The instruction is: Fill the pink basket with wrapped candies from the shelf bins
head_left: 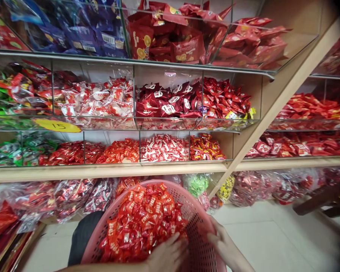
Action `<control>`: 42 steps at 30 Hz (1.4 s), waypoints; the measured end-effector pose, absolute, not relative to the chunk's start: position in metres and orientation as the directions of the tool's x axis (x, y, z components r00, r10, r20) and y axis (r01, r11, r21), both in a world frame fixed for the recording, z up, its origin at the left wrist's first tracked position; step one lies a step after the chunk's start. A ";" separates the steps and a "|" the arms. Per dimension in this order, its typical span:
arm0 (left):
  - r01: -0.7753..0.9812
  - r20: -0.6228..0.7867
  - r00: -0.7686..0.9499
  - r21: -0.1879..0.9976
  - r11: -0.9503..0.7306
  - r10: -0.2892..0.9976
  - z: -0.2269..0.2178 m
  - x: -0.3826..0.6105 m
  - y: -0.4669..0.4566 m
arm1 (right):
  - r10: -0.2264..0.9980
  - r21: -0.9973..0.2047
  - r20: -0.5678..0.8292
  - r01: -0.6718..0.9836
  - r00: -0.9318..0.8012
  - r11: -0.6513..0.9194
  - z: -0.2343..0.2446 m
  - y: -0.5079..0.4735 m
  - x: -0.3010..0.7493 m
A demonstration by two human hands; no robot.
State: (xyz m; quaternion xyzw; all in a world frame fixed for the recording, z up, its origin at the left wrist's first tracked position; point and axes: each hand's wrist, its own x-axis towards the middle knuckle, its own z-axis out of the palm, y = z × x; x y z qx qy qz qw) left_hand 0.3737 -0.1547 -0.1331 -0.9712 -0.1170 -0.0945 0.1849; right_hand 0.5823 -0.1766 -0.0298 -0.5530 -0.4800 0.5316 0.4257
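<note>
A pink perforated plastic basket [198, 215] holds a heap of red wrapped candies [147, 215], piled toward its left side. My left hand [170, 253] reaches in from the lower left and lies on the candies, its fingers stretched out and slightly blurred. Whether any candy is under the palm is hidden. On the basket's right rim, my right hand [219, 240] is closed around the edge, with part of it inside the wall. The basket's near side runs out of the picture.
Shelves with clear dividers hold red candies [164, 147], dark red packets [170, 100] and blue packets [93, 34]. A yellow price tag [58, 125] hangs on one shelf edge. Bagged candies [73, 196] stand below on the floor. Dark wooden legs [323, 196] are at right.
</note>
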 end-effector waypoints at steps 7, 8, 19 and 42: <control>0.376 0.135 0.927 -0.364 -0.853 0.351 -0.110 0.362 -0.132 | 0.976 -0.969 -0.216 0.129 -0.038 -0.210 -0.026 -0.175 0.584; 0.378 0.136 0.926 -0.357 -0.854 0.353 -0.110 0.363 -0.133 | 0.977 -0.970 -0.211 0.134 -0.039 -0.205 -0.026 -0.175 0.584; 0.303 0.200 0.944 -0.224 -0.926 0.261 -0.081 0.378 -0.145 | 0.977 -0.964 -0.211 0.172 -0.026 -0.204 -0.027 -0.171 0.584; 0.232 -0.190 0.293 0.965 0.123 0.937 -0.031 0.221 -0.028 | 0.970 -0.968 -0.241 0.077 -0.032 -0.238 -0.042 -0.152 0.585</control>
